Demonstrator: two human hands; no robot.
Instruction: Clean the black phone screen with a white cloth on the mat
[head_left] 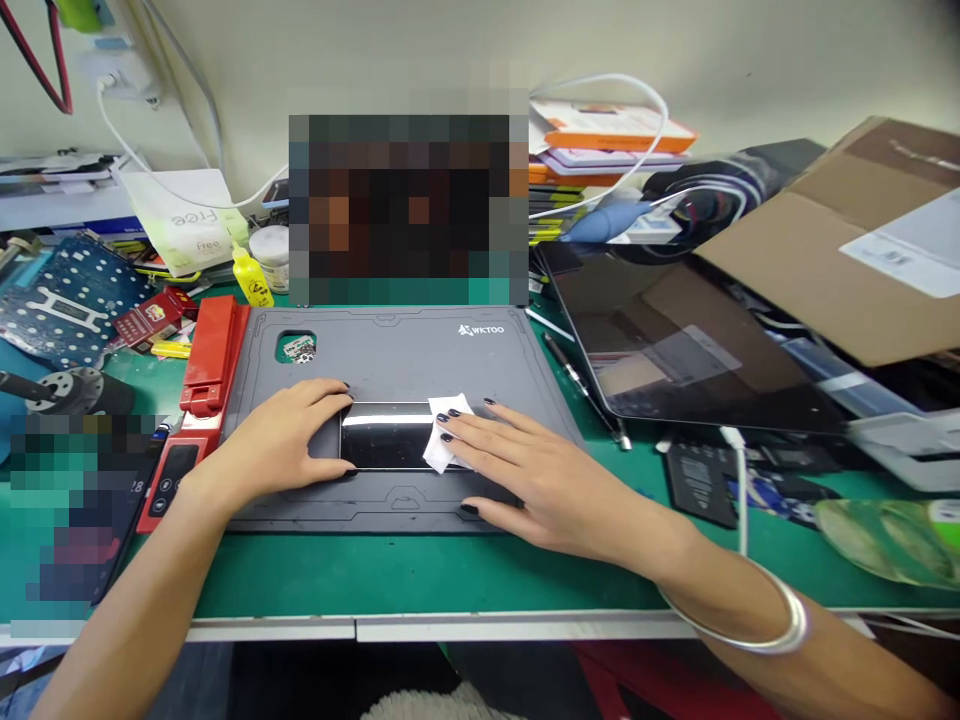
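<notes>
On the gray mat (390, 355), the left hand (289, 440) pinches the black phone (386, 440) at 9 o'clock; the right hand (547, 480), spread, seemingly wipes with tissue (435, 457), calling for steady pressure.

yellow bottle (253, 280) beside a white jar (273, 255)

Bare forearms (690, 553), fingers (495, 438) with dark glossy nails (469, 509), silver bangle (796, 615) on the right

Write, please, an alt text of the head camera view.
A right hand presses a white wipe onto a glossy dark panel while the left hand holds its end. Beneath is a gray mat on a cluttered workbench.
</notes>
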